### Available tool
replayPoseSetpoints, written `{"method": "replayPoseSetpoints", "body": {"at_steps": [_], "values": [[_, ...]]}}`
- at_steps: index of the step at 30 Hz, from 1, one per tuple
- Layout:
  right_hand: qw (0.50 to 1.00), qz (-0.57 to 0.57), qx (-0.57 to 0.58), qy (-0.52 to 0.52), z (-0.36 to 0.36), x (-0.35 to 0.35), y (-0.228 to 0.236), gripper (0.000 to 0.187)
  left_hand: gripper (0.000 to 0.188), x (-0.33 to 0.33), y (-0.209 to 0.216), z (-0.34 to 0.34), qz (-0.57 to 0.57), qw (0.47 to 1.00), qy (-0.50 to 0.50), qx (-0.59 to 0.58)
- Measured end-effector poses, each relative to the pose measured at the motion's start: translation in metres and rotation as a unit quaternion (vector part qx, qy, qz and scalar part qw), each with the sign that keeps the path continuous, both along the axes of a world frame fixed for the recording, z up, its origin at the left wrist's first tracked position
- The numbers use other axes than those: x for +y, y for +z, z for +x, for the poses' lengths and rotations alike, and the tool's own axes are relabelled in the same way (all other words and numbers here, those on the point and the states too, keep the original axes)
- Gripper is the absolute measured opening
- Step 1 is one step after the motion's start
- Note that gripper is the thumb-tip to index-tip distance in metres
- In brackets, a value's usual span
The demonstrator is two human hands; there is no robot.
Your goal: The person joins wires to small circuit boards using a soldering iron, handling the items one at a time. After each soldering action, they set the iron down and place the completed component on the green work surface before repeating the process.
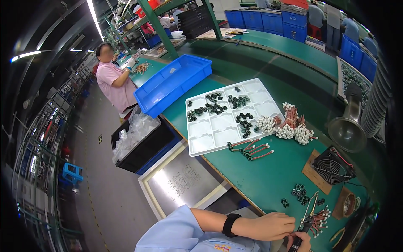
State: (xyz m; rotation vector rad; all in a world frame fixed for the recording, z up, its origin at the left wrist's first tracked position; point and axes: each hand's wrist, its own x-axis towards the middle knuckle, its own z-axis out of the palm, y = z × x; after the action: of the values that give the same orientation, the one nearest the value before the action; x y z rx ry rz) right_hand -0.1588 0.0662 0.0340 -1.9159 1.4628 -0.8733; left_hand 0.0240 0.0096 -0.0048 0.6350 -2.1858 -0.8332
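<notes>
My left hand (275, 226), with a black band (230, 224) on its wrist, is at the lower right edge of the bench. Its fingers are curled together beside my right hand, and whatever they pinch is hidden. In my right hand (303, 242) is a black-handled soldering iron (297, 243), slanting up and away. Slim metal rods (311, 206) rise just beyond it. Close by lie a cluster of small dark circuit boards (299, 192), a single board (285, 203), and a bunch of red wires with white connectors (321, 220).
A white compartment tray (212, 136) holds more boards. Wire bundles (285, 130) and wired boards (252, 150) lie near it. A fan (333, 166) and a metal extraction hood (347, 132) stand right. Beyond are a blue bin (176, 84) and a person in pink (115, 84).
</notes>
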Motion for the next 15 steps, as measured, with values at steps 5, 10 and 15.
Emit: {"method": "replayPoseSetpoints", "body": {"at_steps": [5, 10, 15], "values": [[0.999, -0.011, -0.007, -0.037, 0.002, 0.002, 0.003, 0.025, 0.013, 0.003, 0.0, -0.005, 0.033, 0.999, -0.006, -0.006], [0.997, -0.021, -0.015, -0.069, 0.004, 0.004, 0.004, 0.024, 0.013, 0.002, 0.003, -0.003, 0.104, 0.994, -0.008, 0.034], [0.976, -0.042, -0.14, -0.159, -0.011, 0.019, -0.049, 0.032, 0.014, 0.005, 0.006, -0.004, 0.18, 0.982, -0.011, 0.06]]}}
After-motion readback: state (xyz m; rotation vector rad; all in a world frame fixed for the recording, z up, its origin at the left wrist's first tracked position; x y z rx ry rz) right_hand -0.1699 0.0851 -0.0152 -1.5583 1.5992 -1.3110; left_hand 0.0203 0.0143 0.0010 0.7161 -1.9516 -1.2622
